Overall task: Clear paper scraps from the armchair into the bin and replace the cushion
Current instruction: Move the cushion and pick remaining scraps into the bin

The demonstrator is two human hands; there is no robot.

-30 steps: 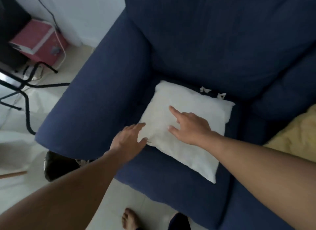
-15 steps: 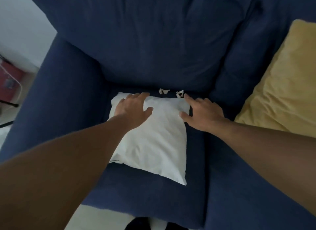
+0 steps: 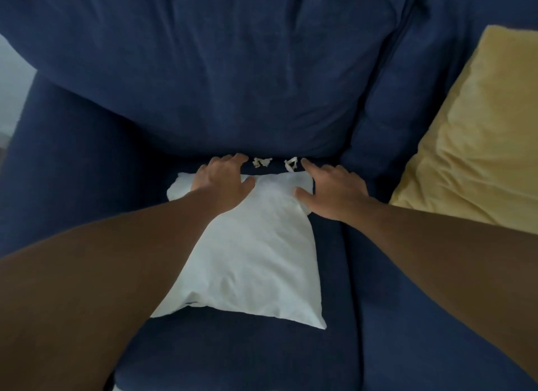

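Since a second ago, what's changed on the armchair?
Both hands slid from the white cushion's near part to its far edge: left hand at one corner, right hand at the other. Neither clearly grips. The paper scraps stay by the backrest.

We cannot see the far corners of the white cushion (image 3: 256, 254): the left hand (image 3: 221, 176) and right hand (image 3: 332, 192) cover them, and the left forearm hides its near-left edge. The paper scraps (image 3: 262, 162) behind the cushion are too small for us to count or tell their shapes. The armchair (image 3: 233, 85) is cut off at every frame edge. The yellow cushion (image 3: 477, 128) runs past the right edge.
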